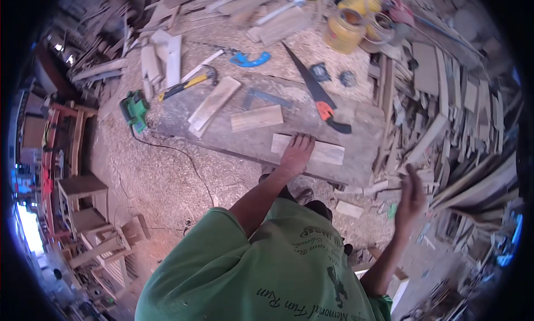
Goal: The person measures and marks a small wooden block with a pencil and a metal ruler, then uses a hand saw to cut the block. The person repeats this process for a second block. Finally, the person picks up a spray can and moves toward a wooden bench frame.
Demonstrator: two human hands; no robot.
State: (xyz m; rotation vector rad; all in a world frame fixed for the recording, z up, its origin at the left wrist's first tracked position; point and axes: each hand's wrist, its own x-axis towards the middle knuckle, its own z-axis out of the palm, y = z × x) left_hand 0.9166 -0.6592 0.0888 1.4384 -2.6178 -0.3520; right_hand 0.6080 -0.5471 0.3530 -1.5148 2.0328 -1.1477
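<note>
My left hand (296,153) lies with fingers out flat on a short pale board (328,153) along the bench's near edge. To the right, past the bench (361,137), my right hand (413,196) is raised with fingers extended and nothing visible in it. A handsaw (308,82) with an orange and black handle lies above the board. Two more boards (256,117) (214,104), a metal square (264,97), a yellow-handled hammer (183,87) and a curved blue tool (250,59) rest on the bench. A green power planer (135,109) sits at its left end.
Yellow containers (342,31) stand at the back among shavings. Lumber piles (445,93) crowd the right side and more scraps (267,26) lie behind. A cord (194,173) runs over the shaving-covered floor (156,193). Wooden stool frames (83,193) stand at lower left.
</note>
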